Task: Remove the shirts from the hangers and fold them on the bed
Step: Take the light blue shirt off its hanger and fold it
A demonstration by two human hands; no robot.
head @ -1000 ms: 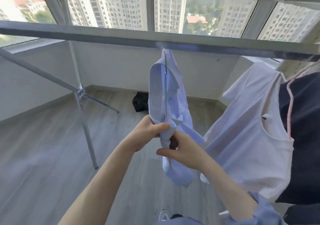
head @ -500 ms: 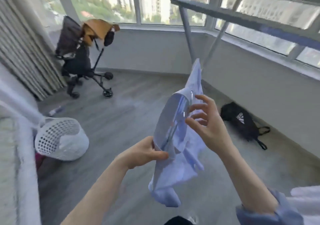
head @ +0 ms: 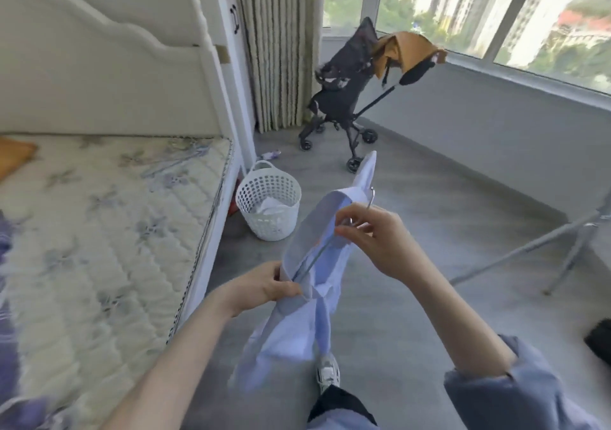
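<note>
A small light-blue shirt [head: 297,327] hangs in front of me on a thin metal hanger [head: 317,254], off the rail. My left hand [head: 264,286] pinches the shirt's lower shoulder edge against the hanger wire. My right hand [head: 377,238] grips the hanger near its hook, which sticks out above my fingers. The bed [head: 99,231] with a flowered mattress lies to my left. Several bare metal hangers [head: 178,162] rest on its far corner, and blue-purple cloth [head: 6,248] lies at its left edge.
A white perforated basket [head: 268,208] holding white cloth stands beside the bed. A black stroller [head: 344,99] with an orange cloth stands by the curtain. The drying rack's legs [head: 545,251] are at right, a black bag [head: 600,343] at far right. My shoe [head: 327,371] is below.
I have turned left from the drying rack toward the bed, carrying the blue shirt on its hanger. My right hand has closed on the hanger near the hook.
</note>
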